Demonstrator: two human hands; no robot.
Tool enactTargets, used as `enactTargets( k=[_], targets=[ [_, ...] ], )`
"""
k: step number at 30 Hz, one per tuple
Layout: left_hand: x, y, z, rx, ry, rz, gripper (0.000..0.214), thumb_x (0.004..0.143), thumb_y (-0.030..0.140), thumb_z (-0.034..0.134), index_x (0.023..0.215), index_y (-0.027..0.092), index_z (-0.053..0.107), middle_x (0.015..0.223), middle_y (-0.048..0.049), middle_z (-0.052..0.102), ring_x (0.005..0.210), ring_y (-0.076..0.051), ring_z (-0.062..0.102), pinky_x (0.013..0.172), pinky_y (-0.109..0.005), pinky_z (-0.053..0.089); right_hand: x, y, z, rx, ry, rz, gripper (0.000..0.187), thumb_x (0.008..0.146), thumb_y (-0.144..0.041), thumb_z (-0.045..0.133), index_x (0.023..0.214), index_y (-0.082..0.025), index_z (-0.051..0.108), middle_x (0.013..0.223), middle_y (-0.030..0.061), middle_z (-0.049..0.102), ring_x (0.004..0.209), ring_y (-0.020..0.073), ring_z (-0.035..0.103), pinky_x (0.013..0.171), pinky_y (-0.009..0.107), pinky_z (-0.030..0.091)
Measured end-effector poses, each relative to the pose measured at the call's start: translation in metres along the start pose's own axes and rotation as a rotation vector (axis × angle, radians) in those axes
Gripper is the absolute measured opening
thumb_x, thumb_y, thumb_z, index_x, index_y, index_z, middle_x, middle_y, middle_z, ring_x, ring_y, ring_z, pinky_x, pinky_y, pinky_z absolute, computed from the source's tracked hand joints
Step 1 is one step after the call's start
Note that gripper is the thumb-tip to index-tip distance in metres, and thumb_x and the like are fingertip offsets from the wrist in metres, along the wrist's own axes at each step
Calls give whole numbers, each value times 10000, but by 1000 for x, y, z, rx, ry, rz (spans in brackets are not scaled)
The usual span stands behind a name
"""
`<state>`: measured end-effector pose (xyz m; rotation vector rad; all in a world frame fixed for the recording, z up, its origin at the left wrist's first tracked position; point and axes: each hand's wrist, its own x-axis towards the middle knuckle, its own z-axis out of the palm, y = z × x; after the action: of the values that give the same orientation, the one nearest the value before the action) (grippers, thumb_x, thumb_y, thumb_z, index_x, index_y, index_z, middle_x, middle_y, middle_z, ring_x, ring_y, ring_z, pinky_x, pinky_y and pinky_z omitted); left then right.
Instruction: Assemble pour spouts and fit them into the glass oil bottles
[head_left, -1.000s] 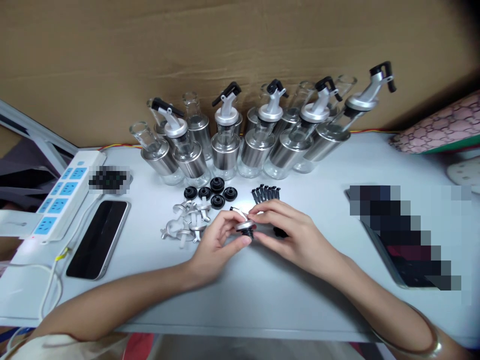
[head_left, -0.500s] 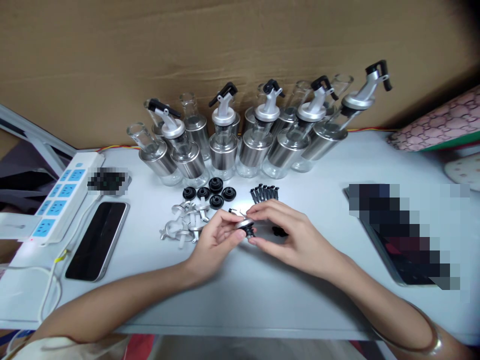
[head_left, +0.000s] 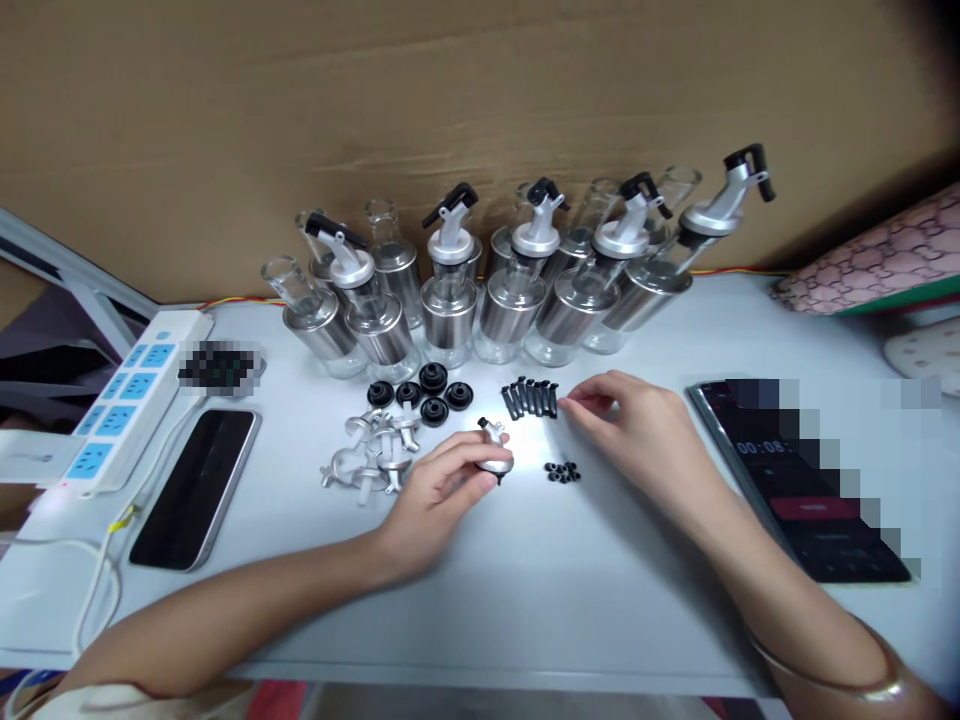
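A silver pourer top [head_left: 495, 458] with a black tip and a black stopper underneath is pinched in my left hand [head_left: 442, 490], between thumb and fingers, above the table. My right hand [head_left: 626, 430] is beside the right end of a row of black levers [head_left: 531, 397]. Its fingers are curved, thumb and forefinger close to the last lever; no held thing shows between them. Small black caps [head_left: 562, 472] lie in a cluster between my hands. Left of these, several black ribbed stoppers [head_left: 433, 410] sit behind a pile of silver pourer parts [head_left: 367, 462].
Glass bottles with steel sleeves [head_left: 448, 315] stand along the cardboard wall [head_left: 450, 90], several with pourers fitted. A power strip [head_left: 124, 400], cables and a dark phone [head_left: 196, 490] are at left. At right lie a phone with a lit timer [head_left: 795, 490] and a pink patterned roll [head_left: 877, 250].
My right hand has left the pourer top and moved right, beside the levers, uncovering the small caps. My left hand keeps the pourer top, now held more upright.
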<state>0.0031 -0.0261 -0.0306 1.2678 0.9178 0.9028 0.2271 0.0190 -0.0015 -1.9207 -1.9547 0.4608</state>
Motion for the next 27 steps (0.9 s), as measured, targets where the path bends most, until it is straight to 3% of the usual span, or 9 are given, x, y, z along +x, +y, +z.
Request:
enactTargets(
  k=[5,10,15,21,27],
  targets=[
    [-2,-3,2,-77,5,-16,170,870,216,602,1035,225,643,1133,-67,607,1082,-192,584,955,-355,455,2,3,8,-82,-51,48,125,786,-313,614,787,-198,661,766,57,711,651,222,634,587,323,413],
    [-3,-5,4,-208,58,-87,400,837,245,665,1173,244,448,1139,-73,612,1062,-203,610,958,-385,449,3,12,5,-128,-62,65,77,745,-260,612,726,-219,674,693,40,728,616,224,650,554,320,404],
    [-3,-5,4,-197,34,-86,598,830,216,657,1324,282,327,1078,-39,604,1033,-188,617,950,-364,426,1,10,-1,-219,-88,97,56,705,-233,603,688,-224,656,667,49,715,595,241,630,520,324,376],
    [-4,-2,4,-168,-24,-73,661,841,207,630,1391,290,273,1075,-40,596,1062,-195,615,966,-359,410,-2,2,-2,-277,-149,123,67,702,-188,563,647,-222,580,654,51,676,578,229,597,510,312,358],
    [-5,-2,4,-148,-28,-80,678,835,194,630,1404,298,276,1050,-32,588,1012,-183,605,959,-355,409,-2,-1,-4,-94,-108,35,80,710,-142,572,672,-213,581,656,42,675,601,215,618,576,322,423]
  ],
)
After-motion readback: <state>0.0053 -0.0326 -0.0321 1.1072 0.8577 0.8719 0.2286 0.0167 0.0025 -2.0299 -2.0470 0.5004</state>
